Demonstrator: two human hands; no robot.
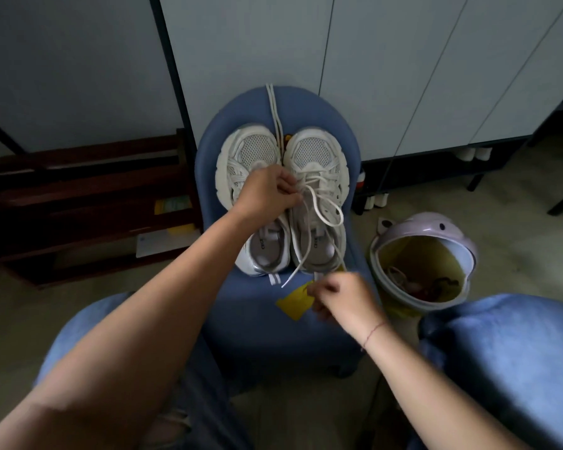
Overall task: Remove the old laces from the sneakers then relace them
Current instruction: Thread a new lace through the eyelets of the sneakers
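Observation:
Two white sneakers stand side by side on a blue chair seat (pixel 241 319), toes pointing away from me. The left sneaker (pixel 247 154) has no lace in its eyelets. The right sneaker (pixel 319 164) carries a loose white lace (pixel 325 206) with slack loops. My left hand (pixel 270 193) pinches that lace at the right sneaker's eyelets. My right hand (pixel 345 297), blurred, is closed on a lace end near the heel, beside a yellow tag (pixel 294 303). A removed lace (pixel 273 105) lies folded between the toes, reaching the chair's far edge.
A small lilac bin (pixel 423 261) with rubbish inside stands on the floor right of the chair. A dark wooden rack (pixel 88 203) is on the left. White cabinet doors (pixel 371 60) rise behind the chair. My knees in blue jeans (pixel 507 358) flank the seat.

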